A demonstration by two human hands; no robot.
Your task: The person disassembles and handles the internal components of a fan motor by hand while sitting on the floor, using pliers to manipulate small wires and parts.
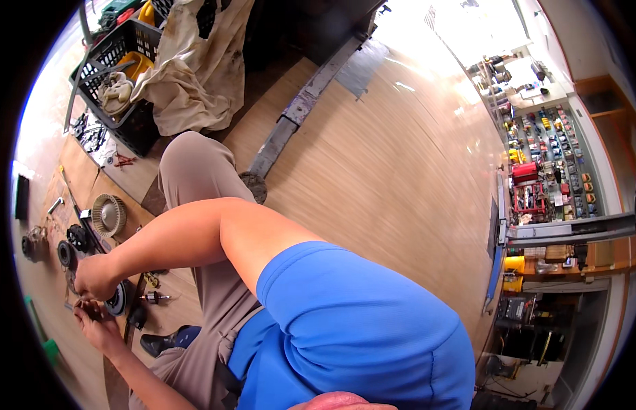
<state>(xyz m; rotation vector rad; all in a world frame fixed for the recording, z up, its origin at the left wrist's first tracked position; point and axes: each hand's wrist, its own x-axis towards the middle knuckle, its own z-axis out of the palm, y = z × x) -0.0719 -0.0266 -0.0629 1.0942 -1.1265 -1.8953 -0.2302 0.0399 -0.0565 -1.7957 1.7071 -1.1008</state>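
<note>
My right hand (96,275) reaches in from the blue sleeve and is closed, but its grip is hidden. Just below it my left hand (99,326) is curled around a small dark part (92,311), too indistinct to name. Beside the hands lies a round black part with a silvery face (116,301). A small motor armature (154,297) with a thin shaft lies to its right. Beyond the hands are a black ring-shaped part (66,253), a black round part (77,236) and a beige blower wheel (109,214).
A black crate (137,140) with gloves and yellow items stands at the upper left, a stained cloth (195,89) draped over it. A metal rail (301,102) crosses the wooden floor (393,171). Shelves of small parts (554,164) line the right side. My bent knee (195,157) is near.
</note>
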